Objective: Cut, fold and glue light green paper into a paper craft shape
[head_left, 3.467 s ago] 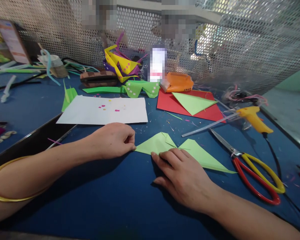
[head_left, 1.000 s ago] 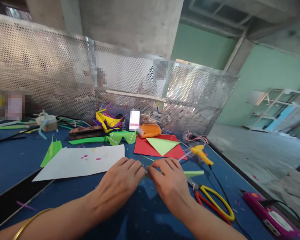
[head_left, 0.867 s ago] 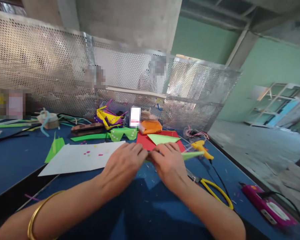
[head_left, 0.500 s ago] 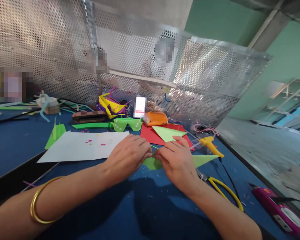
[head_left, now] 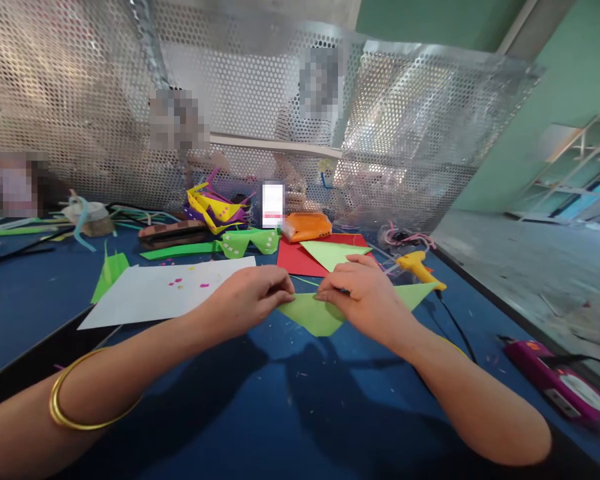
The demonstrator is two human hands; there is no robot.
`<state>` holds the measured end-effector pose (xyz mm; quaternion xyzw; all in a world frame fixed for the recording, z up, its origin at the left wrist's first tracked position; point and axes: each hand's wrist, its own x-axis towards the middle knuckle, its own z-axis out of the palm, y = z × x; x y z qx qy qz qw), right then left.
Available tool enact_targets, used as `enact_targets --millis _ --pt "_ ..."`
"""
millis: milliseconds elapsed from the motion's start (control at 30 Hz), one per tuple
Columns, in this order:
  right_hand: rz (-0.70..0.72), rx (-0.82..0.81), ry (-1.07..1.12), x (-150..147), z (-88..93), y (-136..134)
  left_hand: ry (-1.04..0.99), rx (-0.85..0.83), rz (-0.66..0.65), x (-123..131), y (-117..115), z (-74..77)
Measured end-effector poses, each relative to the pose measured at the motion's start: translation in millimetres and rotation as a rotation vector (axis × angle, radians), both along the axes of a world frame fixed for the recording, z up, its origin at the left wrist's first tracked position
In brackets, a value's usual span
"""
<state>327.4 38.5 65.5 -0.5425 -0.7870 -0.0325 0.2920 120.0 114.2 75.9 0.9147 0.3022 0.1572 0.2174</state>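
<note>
A folded light green paper (head_left: 314, 316) is lifted a little above the blue table (head_left: 260, 413) at the centre. My left hand (head_left: 247, 305) pinches its upper left edge, fingers closed. My right hand (head_left: 367, 300) grips the paper's upper middle, fingers closed over it. A long pointed wing of the paper sticks out to the right past my right hand. A gold bangle (head_left: 77, 400) circles my left forearm.
A white sheet (head_left: 165, 293) lies at the left, a red sheet (head_left: 305, 260) with a green triangle (head_left: 333, 253) behind. A yellow glue gun (head_left: 419, 267) lies at the right, a magenta device (head_left: 555, 380) near the right edge. Paper glasses (head_left: 245, 241) and scraps line a perforated metal screen (head_left: 405, 140), with people behind it.
Both hands came together on the green paper and raised it off the table. The paper's lower point now hangs toward me. The camera tilted up, then partly back down.
</note>
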Motion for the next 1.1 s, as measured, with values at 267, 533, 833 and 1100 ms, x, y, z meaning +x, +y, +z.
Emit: enact_targets --millis 267,533,833,1100 --pt "-0.035 0.006 -0.014 6.7 2.7 0.7 0.037 0.036 0.036 -1.4 5.2 3.3" --pt "-0.007 0.001 -0.005 6.1 -0.2 2.3 0.077 0.145 0.069 -5.9 4.4 8.8" --pt "-0.011 0.029 -0.024 -7.6 -7.6 -1.9 0.035 0.451 -0.048 -6.9 3.4 3.3" --pt "-0.023 0.041 0.001 -6.9 -4.6 -2.9 0.075 0.359 -0.088 -3.0 -1.0 1.8"
